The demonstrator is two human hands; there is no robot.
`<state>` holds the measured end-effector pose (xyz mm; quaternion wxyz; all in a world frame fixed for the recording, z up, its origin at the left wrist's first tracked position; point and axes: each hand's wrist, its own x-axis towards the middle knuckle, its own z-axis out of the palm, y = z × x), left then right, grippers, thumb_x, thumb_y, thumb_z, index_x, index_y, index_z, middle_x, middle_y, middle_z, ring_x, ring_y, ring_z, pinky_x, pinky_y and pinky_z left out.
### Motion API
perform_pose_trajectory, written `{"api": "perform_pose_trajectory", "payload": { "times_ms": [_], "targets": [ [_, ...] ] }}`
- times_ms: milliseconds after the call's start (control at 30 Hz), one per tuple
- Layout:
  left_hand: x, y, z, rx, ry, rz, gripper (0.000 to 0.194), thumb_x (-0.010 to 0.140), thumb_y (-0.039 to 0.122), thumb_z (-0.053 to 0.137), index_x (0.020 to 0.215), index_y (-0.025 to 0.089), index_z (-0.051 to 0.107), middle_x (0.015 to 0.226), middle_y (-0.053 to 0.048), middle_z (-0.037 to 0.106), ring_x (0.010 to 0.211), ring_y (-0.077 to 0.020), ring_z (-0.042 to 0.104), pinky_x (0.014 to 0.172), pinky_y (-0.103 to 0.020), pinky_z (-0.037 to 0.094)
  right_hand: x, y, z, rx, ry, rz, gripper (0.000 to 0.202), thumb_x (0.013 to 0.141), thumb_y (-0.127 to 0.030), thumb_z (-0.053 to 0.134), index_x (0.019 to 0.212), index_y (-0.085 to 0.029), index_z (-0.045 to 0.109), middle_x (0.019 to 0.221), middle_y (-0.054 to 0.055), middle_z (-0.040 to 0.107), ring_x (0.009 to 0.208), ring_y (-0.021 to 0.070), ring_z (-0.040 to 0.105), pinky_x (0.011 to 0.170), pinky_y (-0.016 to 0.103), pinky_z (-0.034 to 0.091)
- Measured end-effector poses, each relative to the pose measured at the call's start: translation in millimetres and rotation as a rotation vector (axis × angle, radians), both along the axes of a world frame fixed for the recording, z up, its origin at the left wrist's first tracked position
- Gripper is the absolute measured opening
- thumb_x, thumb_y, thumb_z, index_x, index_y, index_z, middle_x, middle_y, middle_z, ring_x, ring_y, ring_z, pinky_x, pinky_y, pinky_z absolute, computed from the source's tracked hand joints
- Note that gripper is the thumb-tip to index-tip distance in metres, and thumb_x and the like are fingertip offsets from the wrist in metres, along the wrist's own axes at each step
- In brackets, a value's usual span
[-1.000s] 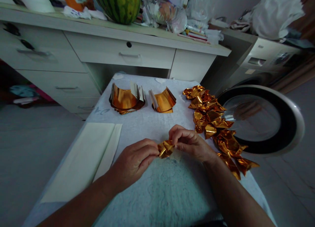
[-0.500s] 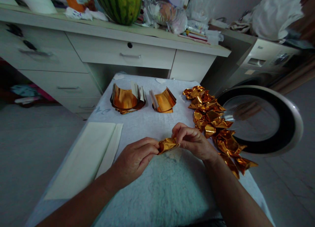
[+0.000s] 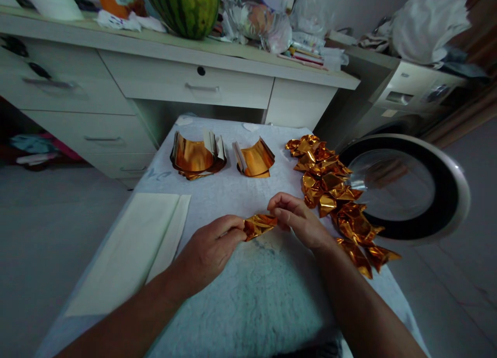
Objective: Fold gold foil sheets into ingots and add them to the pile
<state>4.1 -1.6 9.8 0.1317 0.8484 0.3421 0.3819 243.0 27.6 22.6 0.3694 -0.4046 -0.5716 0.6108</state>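
My left hand (image 3: 212,249) pinches one end of a small folded piece of gold foil paper (image 3: 259,226) between thumb and fingers, just above the cloth-covered table. At the other end, my right hand (image 3: 297,219) has its fingers curled round the pointed tip; the exact contact is partly hidden. Beyond the hands lie two curved stacks of gold foil sheets, a larger stack (image 3: 196,156) on the left and a smaller stack (image 3: 255,160) near the middle. A pile of folded gold foil pieces (image 3: 326,184) runs along the table's right side.
Pale folded paper sheets (image 3: 124,244) lie on the left of the tablecloth (image 3: 248,306). An open round washing machine door (image 3: 452,187) stands close to the right edge. Behind, a white drawer cabinet (image 3: 186,83) carries a watermelon (image 3: 184,8) and plastic bags (image 3: 258,24).
My right fingers have shifted slightly at the foil's right tip, and more of the folded piece shows. The whole view has moved a little; the stacks and pile stay put.
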Motion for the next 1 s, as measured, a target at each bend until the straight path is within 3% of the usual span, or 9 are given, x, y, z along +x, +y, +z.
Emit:
{"api": "perform_pose_trajectory", "payload": {
  "times_ms": [133, 233, 333, 467, 633, 833, 933, 1000],
  "targets": [
    [1.4, -0.2, -0.6, -0.053, 0.038, 0.037, 0.015, 0.092, 0.014, 0.049, 0.091, 0.021, 0.062, 0.088, 0.0, 0.067, 0.073, -0.0114, 0.068, 0.062, -0.018, 0.055, -6.8, 0.5, -0.5, -0.017, -0.071, -0.008, 0.026, 0.076, -0.034, 0.074, 0.079, -0.018, 0.054, 0.065, -0.005, 0.051, 0.056, 0.0074, 0.042, 0.051, 0.02, 0.031],
    [-0.9, -0.4, -6.1, 0.028, 0.067, 0.025, 0.023, 0.093, 0.009, 0.047, 0.107, 0.021, 0.061, 0.104, -0.003, 0.063, 0.089, -0.0137, 0.067, 0.076, -0.022, 0.056, -7.6, 1.5, -1.5, 0.012, -0.108, -0.026, 0.019, 0.075, -0.029, 0.07, 0.075, -0.018, 0.054, 0.063, -0.005, 0.049, 0.055, 0.0076, 0.042, 0.051, 0.02, 0.031],
    [-4.2, -0.5, -11.0, 0.031, 0.055, 0.087, 0.039, 0.093, 0.008, 0.05, 0.13, 0.02, 0.049, 0.12, -0.009, 0.056, 0.103, -0.0165, 0.064, 0.088, -0.027, 0.055, -4.1, 3.5, -1.2, 0.063, -0.117, -0.084, 0.013, 0.076, -0.025, 0.065, 0.077, -0.018, 0.054, 0.065, -0.005, 0.051, 0.057, 0.0082, 0.043, 0.053, 0.02, 0.032],
    [-5.8, 0.4, -12.1, 0.001, 0.018, 0.123, 0.048, 0.092, 0.008, 0.05, 0.137, 0.02, 0.04, 0.121, -0.009, 0.054, 0.089, -0.0129, 0.064, 0.083, -0.027, 0.056, 4.3, 8.3, -0.2, 0.13, -0.096, -0.231, 0.009, 0.076, -0.022, 0.062, 0.079, -0.02, 0.053, 0.062, -0.007, 0.044, 0.052, 0.0073, 0.037, 0.049, 0.02, 0.028],
    [-4.6, 2.1, -11.1, -0.03, -0.007, 0.123, 0.051, 0.091, 0.008, 0.048, 0.139, 0.022, 0.036, 0.116, -0.007, 0.056, 0.079, -0.0113, 0.063, 0.077, -0.027, 0.056, 20.7, 16.1, 1.1, 0.249, -0.099, -0.562, 0.007, 0.078, -0.025, 0.059, 0.081, -0.021, 0.055, 0.063, -0.007, 0.046, 0.048, 0.0076, 0.038, 0.045, 0.021, 0.027],
    [-7.4, 3.1, -16.6, -0.058, 0.035, 0.106, 0.053, 0.091, 0.01, 0.048, 0.14, 0.022, 0.035, 0.113, -0.007, 0.057, 0.079, -0.0118, 0.063, 0.077, -0.027, 0.056, 51.1, 19.2, 15.2, 0.626, -0.371, -1.112, 0.009, 0.08, -0.025, 0.058, 0.085, -0.018, 0.062, 0.069, -0.003, 0.054, 0.058, 0.0099, 0.047, 0.055, 0.023, 0.038],
    [-7.9, 2.9, -17.7, -0.076, 0.056, 0.097, 0.051, 0.091, 0.01, 0.047, 0.14, 0.022, 0.036, 0.113, -0.007, 0.058, 0.078, -0.0117, 0.064, 0.075, -0.026, 0.056, 63.3, 19.0, 22.7, 0.642, -0.499, -1.285, 0.013, 0.08, -0.024, 0.057, 0.086, -0.016, 0.065, 0.069, -0.001, 0.058, 0.059, 0.0114, 0.051, 0.057, 0.025, 0.041],
    [-7.6, 2.9, -17.7, -0.088, 0.064, 0.097, 0.051, 0.091, 0.011, 0.046, 0.14, 0.022, 0.036, 0.112, -0.006, 0.058, 0.077, -0.0117, 0.064, 0.074, -0.026, 0.057, 69.1, 19.2, 25.1, 0.614, -0.552, -1.329, 0.015, 0.078, -0.023, 0.058, 0.087, -0.014, 0.068, 0.07, 0.001, 0.061, 0.06, 0.0123, 0.053, 0.059, 0.026, 0.043]
  ]
}}
